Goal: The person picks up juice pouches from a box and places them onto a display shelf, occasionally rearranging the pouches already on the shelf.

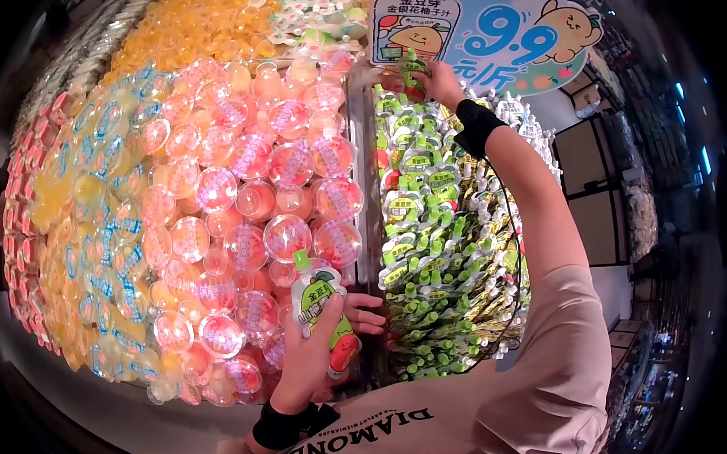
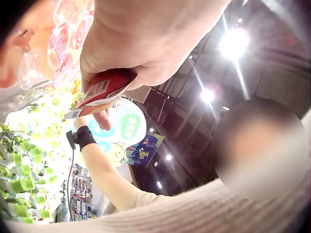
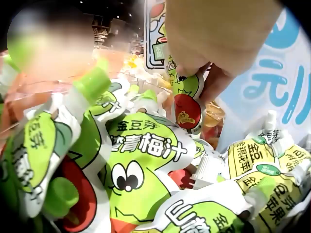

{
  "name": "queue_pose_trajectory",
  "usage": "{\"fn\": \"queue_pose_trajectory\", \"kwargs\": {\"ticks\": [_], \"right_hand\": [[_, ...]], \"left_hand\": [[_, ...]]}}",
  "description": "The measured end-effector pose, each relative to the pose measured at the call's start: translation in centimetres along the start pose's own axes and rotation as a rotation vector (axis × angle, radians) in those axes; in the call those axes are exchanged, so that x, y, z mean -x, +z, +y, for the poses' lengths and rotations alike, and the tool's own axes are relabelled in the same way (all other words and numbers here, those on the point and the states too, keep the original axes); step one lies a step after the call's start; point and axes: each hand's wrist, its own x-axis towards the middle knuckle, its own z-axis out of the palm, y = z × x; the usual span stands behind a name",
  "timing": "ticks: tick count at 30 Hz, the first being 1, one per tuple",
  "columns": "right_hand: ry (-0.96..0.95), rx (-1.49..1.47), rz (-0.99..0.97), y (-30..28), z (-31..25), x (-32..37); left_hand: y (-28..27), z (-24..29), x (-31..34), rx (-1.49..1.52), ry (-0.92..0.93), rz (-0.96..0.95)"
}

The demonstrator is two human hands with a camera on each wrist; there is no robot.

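Note:
My left hand [image 1: 308, 351] grips a spouted juice pouch [image 1: 316, 292] with a green cap, its thumb across the printed front. In the left wrist view that hand [image 2: 141, 43] covers much of the pouch, whose red lower end [image 2: 109, 87] shows below the palm. Farther forward, my right hand [image 1: 441, 84] pinches another green and red pouch [image 1: 413, 75] at the far end of the pouch display. The right wrist view shows this pouch [image 3: 188, 109] upright between thumb and fingers, above rows of similar pouches [image 3: 141, 170]; the hand [image 3: 218, 39] hides its upper part.
Pink jelly cups [image 1: 253, 207] are heaped left of a dark divider [image 1: 366, 186]. Standing pouches [image 1: 430, 265] fill the right side. A blue price sign [image 1: 493, 35] rises behind the right hand. Yellow-labelled pouches [image 3: 260, 160] stand beside the green ones. A cable [image 1: 513, 220] hangs from the right wristband.

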Motion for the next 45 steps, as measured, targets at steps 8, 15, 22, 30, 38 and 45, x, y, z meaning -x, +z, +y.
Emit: {"fn": "queue_pose_trajectory", "kwargs": {"ticks": [8,15,22,30,38,45], "right_hand": [[0.380,-0.377,-0.344,3.9,4.8,-1.0],[0.108,0.149,-0.477,5.1,6.0,-1.3],[-0.266,0.425,-0.744,5.1,10.7,-1.2],[0.196,-0.142,-0.364,-6.8,-0.9,3.3],[-0.040,-0.950,-1.123,-13.4,-24.8,24.4],[0.117,-1.265,-0.948,-12.5,-26.1,26.3]], "left_hand": [[-0.2,0.1,-0.9,-0.040,0.023,0.072],[0.1,-0.2,-1.1,-0.054,0.014,0.055],[-0.3,-0.2,-0.8,0.029,-0.043,-0.058],[0.1,-0.3,-0.1,0.123,0.008,-0.126],[4.0,-0.6,-0.1,0.139,0.291,-0.196],[2.5,-2.8,-1.1,-0.269,0.409,-0.176]]}}
